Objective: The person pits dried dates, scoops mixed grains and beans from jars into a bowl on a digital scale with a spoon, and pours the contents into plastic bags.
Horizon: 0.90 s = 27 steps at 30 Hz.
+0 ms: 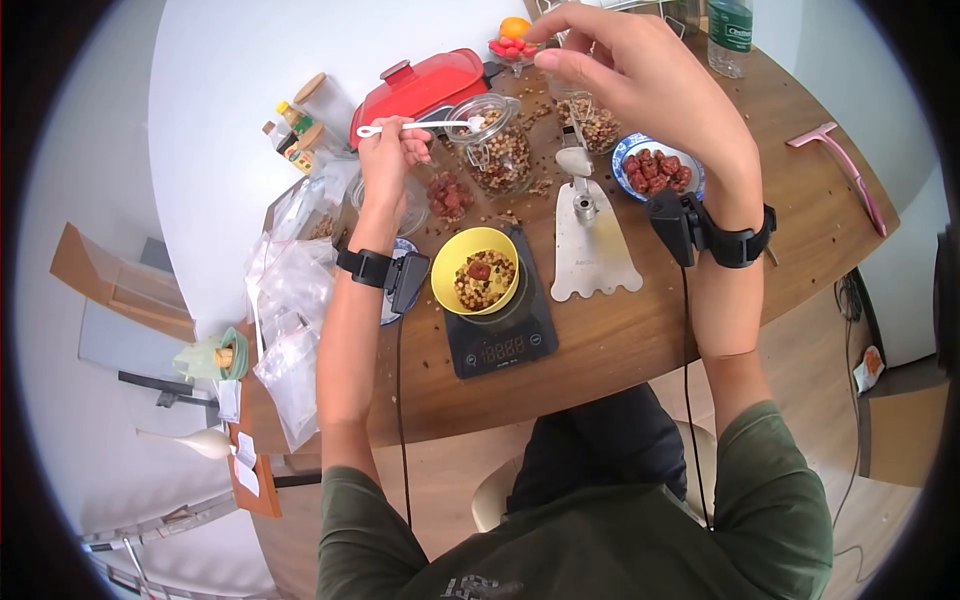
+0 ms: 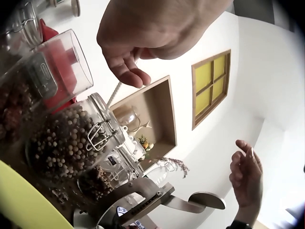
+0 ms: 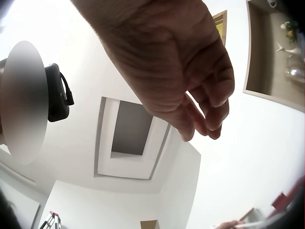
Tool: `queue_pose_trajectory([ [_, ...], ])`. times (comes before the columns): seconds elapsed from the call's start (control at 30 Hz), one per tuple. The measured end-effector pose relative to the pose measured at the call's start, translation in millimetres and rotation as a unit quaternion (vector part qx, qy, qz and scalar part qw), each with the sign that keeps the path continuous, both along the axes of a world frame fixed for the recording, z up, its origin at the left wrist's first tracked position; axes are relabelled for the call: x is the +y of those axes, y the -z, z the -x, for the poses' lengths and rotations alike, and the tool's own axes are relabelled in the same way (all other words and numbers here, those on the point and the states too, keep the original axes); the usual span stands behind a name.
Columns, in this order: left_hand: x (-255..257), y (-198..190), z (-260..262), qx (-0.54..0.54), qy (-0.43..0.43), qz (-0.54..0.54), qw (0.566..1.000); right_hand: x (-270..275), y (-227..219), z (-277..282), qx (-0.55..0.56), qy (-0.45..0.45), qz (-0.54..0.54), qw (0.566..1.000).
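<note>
My left hand (image 1: 392, 155) pinches the handle of a white spoon (image 1: 425, 125), whose bowl end lies over the mouth of a glass clip-top jar (image 1: 505, 165) of mixed beans. In the left wrist view, the left hand (image 2: 152, 33) partly hides the handle. My right hand (image 1: 640, 75) is raised above the table's far side, fingers loosely bent; the right wrist view shows nothing in that hand (image 3: 176, 71). Below the hands, a yellow bowl (image 1: 450, 265) with beans and a red date (image 1: 479, 271) stands on a black digital scale (image 1: 500, 350).
A metal press tool (image 1: 597, 255) stands right of the scale. Behind it are a blue-and-white dish (image 1: 620, 155) of red dates and a second bean jar (image 1: 590, 125). A red cooker (image 1: 425, 85) sits at the back, plastic bags (image 1: 290, 310) at left, a pink razor-shaped tool (image 1: 855, 180) at right.
</note>
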<state>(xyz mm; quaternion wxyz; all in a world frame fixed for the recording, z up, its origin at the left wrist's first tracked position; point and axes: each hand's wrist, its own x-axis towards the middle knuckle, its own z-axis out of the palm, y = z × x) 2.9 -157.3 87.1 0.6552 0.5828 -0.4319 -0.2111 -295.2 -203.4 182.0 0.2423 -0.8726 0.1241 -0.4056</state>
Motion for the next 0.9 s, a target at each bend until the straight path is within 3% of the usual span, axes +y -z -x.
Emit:
queue_pose_trajectory([
  [0.07, 4, 4, -5, 0.086, 0.015, 0.012, 0.996, 0, 0, -1, -0.001, -0.004, -0.004, 1.0],
  [0.23, 12, 16, -12, 0.163, 0.018, 0.037, 0.986, -4, 4, -2, 0.001, -0.009, -0.019, 1.0],
  [0.3, 16, 18, -14, 0.188, 0.019, 0.05, 0.981, -12, 19, -10, 0.034, 0.071, 0.066, 0.995],
  [0.5, 28, 23, -17, 0.236, 0.025, 0.093, 0.967, -30, 35, -17, -0.006, 0.043, 0.112, 0.993],
  [0.63, 38, 23, -19, 0.265, 0.021, 0.127, 0.956, -28, 36, -16, 0.005, 0.019, 0.085, 0.996],
  [0.9, 95, 19, -32, 0.255, 0.074, 0.163, 0.95, -33, 51, -22, 0.193, 0.009, 0.035, 0.981],
])
